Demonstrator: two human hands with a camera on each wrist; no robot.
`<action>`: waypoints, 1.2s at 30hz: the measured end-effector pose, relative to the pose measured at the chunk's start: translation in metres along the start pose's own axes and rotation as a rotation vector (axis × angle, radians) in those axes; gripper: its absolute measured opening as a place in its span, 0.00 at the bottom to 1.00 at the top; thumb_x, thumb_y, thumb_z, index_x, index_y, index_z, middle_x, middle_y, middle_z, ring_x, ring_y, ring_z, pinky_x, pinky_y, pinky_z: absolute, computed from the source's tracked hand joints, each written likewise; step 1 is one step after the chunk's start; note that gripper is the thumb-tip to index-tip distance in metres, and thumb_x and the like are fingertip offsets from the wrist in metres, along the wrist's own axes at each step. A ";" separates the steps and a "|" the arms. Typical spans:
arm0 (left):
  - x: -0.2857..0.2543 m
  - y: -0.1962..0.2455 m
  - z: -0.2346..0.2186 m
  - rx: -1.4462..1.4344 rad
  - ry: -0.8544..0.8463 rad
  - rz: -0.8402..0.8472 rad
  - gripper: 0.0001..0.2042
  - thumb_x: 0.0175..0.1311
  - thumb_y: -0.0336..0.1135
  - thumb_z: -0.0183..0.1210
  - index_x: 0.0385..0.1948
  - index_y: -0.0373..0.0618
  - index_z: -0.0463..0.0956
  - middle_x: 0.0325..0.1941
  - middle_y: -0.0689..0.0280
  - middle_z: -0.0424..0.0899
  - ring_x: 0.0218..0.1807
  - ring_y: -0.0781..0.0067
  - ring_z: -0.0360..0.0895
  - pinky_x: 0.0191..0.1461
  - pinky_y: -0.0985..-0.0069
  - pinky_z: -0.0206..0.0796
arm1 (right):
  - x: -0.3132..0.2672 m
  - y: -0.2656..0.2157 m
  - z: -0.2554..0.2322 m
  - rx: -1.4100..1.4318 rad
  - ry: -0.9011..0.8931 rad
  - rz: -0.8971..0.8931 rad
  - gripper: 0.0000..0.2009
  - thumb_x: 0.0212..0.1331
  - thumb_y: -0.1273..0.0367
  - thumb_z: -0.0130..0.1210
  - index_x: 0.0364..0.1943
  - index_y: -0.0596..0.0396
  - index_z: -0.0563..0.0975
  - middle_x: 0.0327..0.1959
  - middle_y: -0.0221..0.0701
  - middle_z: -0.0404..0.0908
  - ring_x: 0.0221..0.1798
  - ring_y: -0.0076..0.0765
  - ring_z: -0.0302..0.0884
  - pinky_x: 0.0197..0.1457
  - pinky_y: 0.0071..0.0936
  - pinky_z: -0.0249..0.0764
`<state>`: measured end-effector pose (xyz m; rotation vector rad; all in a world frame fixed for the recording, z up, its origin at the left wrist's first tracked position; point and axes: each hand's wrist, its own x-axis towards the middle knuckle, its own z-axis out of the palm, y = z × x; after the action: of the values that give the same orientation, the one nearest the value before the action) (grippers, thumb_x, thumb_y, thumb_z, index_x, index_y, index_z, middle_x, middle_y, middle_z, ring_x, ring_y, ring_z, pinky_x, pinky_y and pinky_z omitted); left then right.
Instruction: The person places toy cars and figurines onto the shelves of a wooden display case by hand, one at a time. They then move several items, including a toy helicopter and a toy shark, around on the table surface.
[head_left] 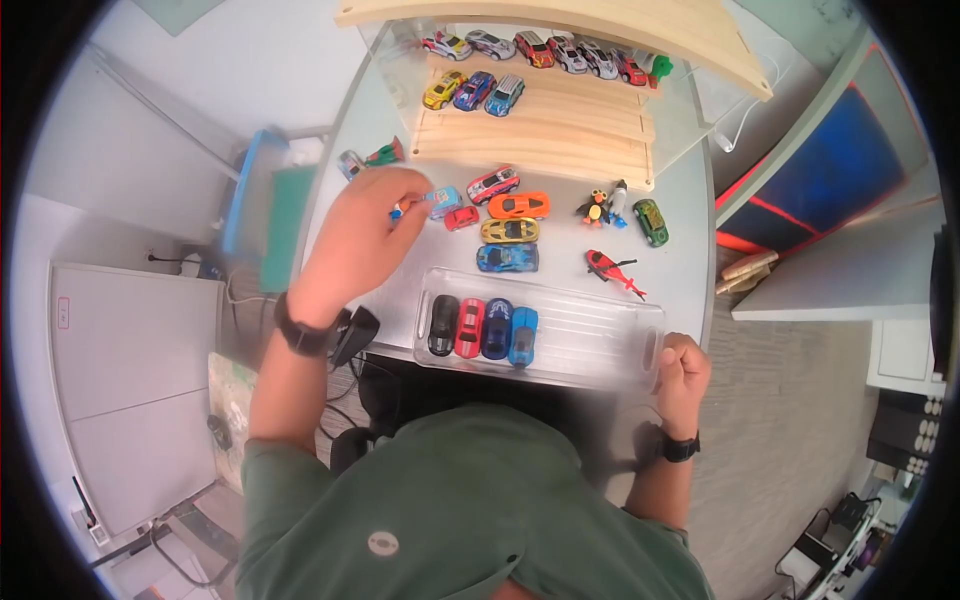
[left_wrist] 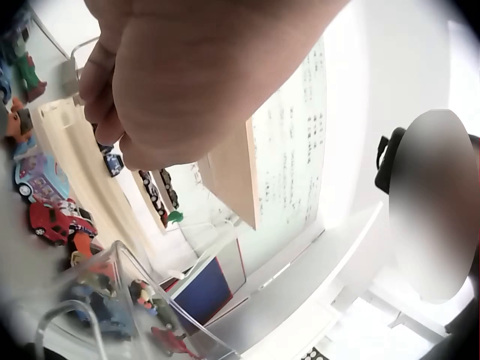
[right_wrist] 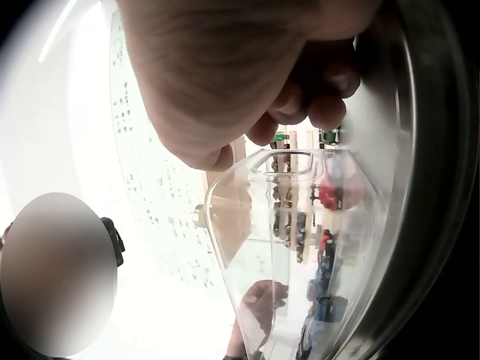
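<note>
My left hand point(head_left: 370, 230) is over the table's left side, fingers bent, close to a small orange-and-blue figure point(head_left: 401, 209); no held thing shows in the left wrist view. A light-blue car point(head_left: 443, 202) and a small red car point(head_left: 461, 218) are just right of it. My right hand point(head_left: 682, 380), loosely curled, is at the right end of a clear tray point(head_left: 590, 335); whether it touches the rim is unclear. Inside the tray's left part, black point(head_left: 444, 325), red point(head_left: 469, 328), dark-blue point(head_left: 497, 328) and blue point(head_left: 523, 336) cars stand side by side.
Several cars line the wooden shelf point(head_left: 540, 135) at the back. Orange point(head_left: 519, 206), gold point(head_left: 510, 231) and blue-patterned point(head_left: 507, 258) cars lie behind the tray. A penguin figure point(head_left: 594, 208), a green car point(head_left: 651, 222) and a red helicopter point(head_left: 612, 270) are at the right.
</note>
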<state>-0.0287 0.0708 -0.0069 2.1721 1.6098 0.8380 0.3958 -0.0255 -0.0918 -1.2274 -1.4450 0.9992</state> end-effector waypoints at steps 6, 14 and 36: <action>0.045 0.003 0.039 0.185 -0.107 0.165 0.07 0.63 0.29 0.68 0.37 0.43 0.78 0.40 0.59 0.83 0.51 0.51 0.79 0.65 0.57 0.70 | -0.001 0.006 -0.002 0.040 -0.008 0.009 0.21 0.77 0.62 0.60 0.24 0.53 0.69 0.23 0.23 0.71 0.25 0.19 0.63 0.29 0.24 0.59; 0.066 -0.002 0.055 0.303 -0.267 0.125 0.08 0.58 0.31 0.67 0.33 0.43 0.76 0.38 0.58 0.83 0.49 0.51 0.80 0.53 0.56 0.72 | -0.001 0.009 -0.003 0.010 0.012 -0.007 0.21 0.76 0.62 0.60 0.24 0.54 0.69 0.23 0.24 0.71 0.28 0.22 0.64 0.32 0.26 0.60; 0.058 0.011 0.022 0.005 -0.191 -0.008 0.13 0.62 0.30 0.69 0.34 0.41 0.69 0.36 0.60 0.76 0.41 0.55 0.73 0.47 0.63 0.69 | 0.008 -0.011 -0.013 -0.055 0.090 -0.075 0.15 0.76 0.67 0.59 0.29 0.54 0.71 0.28 0.24 0.74 0.32 0.22 0.67 0.38 0.25 0.65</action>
<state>0.0049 0.1239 -0.0024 2.1738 1.5267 0.6043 0.4061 -0.0197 -0.0773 -1.2331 -1.4456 0.8483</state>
